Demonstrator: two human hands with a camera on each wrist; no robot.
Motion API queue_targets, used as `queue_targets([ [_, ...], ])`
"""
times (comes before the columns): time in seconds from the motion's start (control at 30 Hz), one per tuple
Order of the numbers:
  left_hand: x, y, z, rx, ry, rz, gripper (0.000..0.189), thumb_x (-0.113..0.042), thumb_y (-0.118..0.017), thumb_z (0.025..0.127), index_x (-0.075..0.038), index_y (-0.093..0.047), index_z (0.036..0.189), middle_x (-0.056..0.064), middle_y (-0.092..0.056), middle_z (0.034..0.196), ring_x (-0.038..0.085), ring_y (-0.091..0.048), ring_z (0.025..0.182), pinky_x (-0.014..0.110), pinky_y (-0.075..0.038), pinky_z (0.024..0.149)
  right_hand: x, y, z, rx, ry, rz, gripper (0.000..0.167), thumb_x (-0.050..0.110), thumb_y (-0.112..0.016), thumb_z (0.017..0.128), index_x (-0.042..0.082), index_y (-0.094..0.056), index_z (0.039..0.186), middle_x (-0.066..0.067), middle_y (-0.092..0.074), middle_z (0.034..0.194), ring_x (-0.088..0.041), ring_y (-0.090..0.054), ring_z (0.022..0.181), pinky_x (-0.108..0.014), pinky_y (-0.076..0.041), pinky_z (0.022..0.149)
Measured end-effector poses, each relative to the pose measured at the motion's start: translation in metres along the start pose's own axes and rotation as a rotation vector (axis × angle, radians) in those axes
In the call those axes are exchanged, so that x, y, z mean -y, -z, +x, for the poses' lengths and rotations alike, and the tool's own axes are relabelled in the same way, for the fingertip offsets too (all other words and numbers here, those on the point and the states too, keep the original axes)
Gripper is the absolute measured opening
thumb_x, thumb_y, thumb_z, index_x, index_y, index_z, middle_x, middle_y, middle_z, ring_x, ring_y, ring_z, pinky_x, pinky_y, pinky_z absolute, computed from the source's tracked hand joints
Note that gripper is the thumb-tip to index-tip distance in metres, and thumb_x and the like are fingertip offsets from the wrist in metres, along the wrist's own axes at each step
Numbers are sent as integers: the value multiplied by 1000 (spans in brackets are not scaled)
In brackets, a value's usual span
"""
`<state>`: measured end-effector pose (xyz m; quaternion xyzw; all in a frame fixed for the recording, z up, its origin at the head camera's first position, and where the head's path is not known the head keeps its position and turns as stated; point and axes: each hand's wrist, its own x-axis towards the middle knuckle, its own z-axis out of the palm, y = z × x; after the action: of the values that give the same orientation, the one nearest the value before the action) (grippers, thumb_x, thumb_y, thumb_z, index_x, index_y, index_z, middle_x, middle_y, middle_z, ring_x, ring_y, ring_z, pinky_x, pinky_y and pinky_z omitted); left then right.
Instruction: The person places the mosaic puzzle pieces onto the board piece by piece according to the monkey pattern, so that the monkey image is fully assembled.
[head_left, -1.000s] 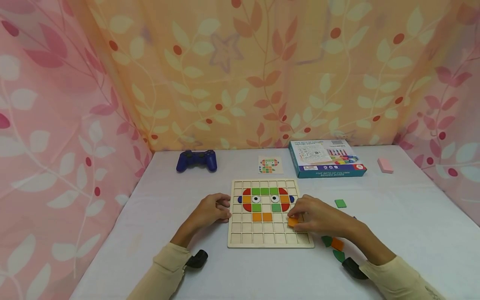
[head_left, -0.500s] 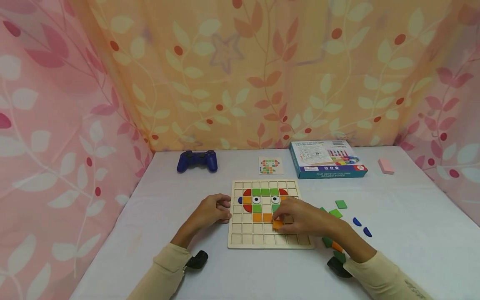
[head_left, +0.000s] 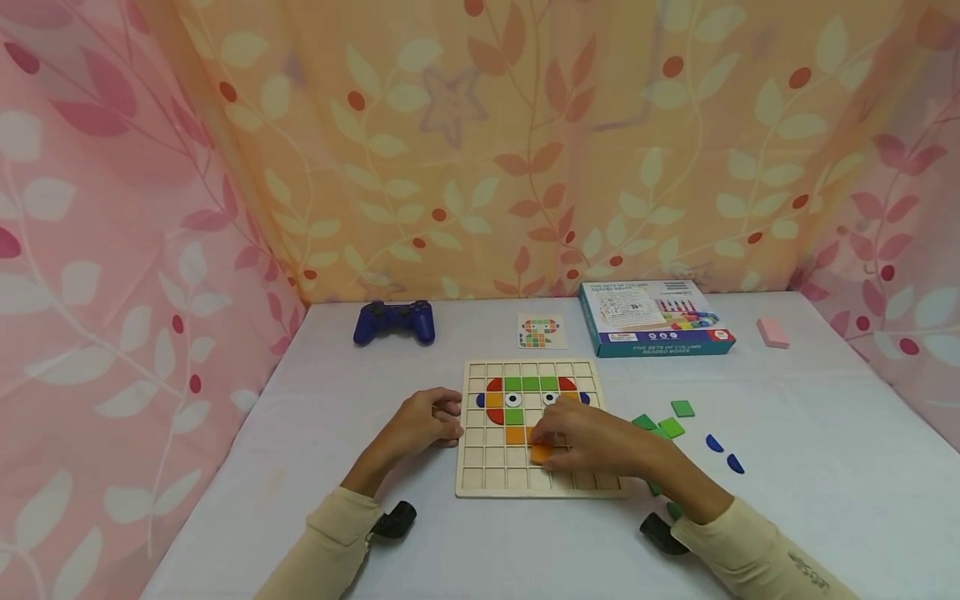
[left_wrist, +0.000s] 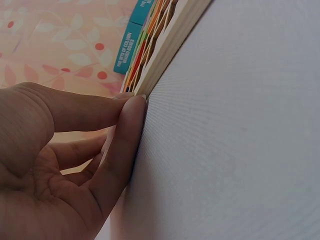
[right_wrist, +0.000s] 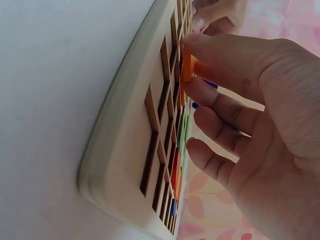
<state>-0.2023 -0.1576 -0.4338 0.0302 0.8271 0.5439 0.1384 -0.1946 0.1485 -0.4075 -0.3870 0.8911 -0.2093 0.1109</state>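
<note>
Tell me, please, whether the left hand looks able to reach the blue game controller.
Probably yes: only white tablecloth seems to lie between the left hand and the blue game controller, though the hand would likely have to leave the edge of the wooden grid board first.

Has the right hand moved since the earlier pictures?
Yes: the right hand has moved to the person's left across the board, holding an orange piece.
</note>
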Motion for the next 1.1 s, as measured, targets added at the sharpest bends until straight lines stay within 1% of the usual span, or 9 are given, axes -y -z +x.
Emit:
queue_targets([
  [0.13, -1, 0, 0, 1, -4, -1, 54, 6, -77, 89, 3, -61, 140, 13, -65, 118, 18, -68, 91, 32, -67, 75, 1, -2, 1, 2, -10, -8, 32, 34, -81, 94, 20, -80, 122, 11, -71, 117, -13, -56, 114, -41, -57, 106],
  [0.23, -1, 0, 0, 1, -6, -2, 54, 7, -77, 89, 3, -61, 140, 13, -65, 118, 18, -68, 91, 32, -67, 75, 1, -2, 1, -1, -12, -8, 32, 33, -82, 94, 19, -80, 123, 11, -71, 117, -14, -56, 115, -43, -57, 107],
  [0.33, 0, 0, 0, 1, -8, 0, 53, 7, -77, 88, 3, -62, 139, 13, -65, 117, 18, -68, 91, 32, -67, 75, 1, -1, 0, -7, -2, -17, 32, 32, -83, 93, 19, -80, 122, 10, -72, 116, -13, -57, 113, -41, -57, 105],
  [0.47, 0, 0, 0, 0, -6, 4, 53, 7, -77, 88, 3, -62, 139, 13, -65, 117, 18, -68, 91, 31, -67, 75, 0, -2, 0, -9, -8, -26, 32, 32, -83, 94, 18, -80, 122, 11, -72, 114, -12, -56, 111, -39, -57, 104],
  [0.67, 0, 0, 0, 1, 1, -4, 52, 7, -77, 89, 3, -62, 139, 13, -65, 117, 19, -68, 91, 32, -67, 76, -2, -3, 0, 2, -27, 21, 33, 39, -80, 95, 21, -80, 123, 16, -72, 113, -9, -55, 109, -38, -57, 104],
  [0.73, 0, 0, -1, 4, 1, -9, 52, 8, -77, 88, 3, -62, 139, 14, -65, 117, 19, -68, 91, 32, -67, 76, -2, -4, -1, 2, -22, 42, 32, 38, -79, 96, 21, -80, 123, 17, -72, 112, -9, -57, 108, -39, -57, 104],
  [0.93, -1, 1, -2, 8, -4, -7, 53, 7, -77, 89, 4, -61, 139, 14, -65, 118, 18, -69, 91, 31, -67, 76, -7, -2, -10, -24, -13, 75, 23, 31, -77, 98, 21, -80, 119, 16, -71, 109, -7, -61, 104, -41, -59, 104],
  [1.03, -1, 1, -2, 11, -8, -6, 53, 7, -76, 89, 4, -61, 139, 15, -65, 118, 18, -68, 92, 30, -67, 75, -10, 1, -17, -37, -28, 68, 24, 34, -79, 97, 22, -80, 117, 16, -71, 110, -7, -60, 104, -41, -59, 102],
  [1.1, -2, 1, -2, 11, -10, -5, 53, 7, -76, 89, 5, -61, 139, 15, -65, 118, 19, -68, 92, 30, -67, 75, -13, 4, -22, -39, -50, 70, 26, 36, -79, 96, 22, -80, 117, 16, -70, 109, -8, -60, 102, -39, -60, 99],
])
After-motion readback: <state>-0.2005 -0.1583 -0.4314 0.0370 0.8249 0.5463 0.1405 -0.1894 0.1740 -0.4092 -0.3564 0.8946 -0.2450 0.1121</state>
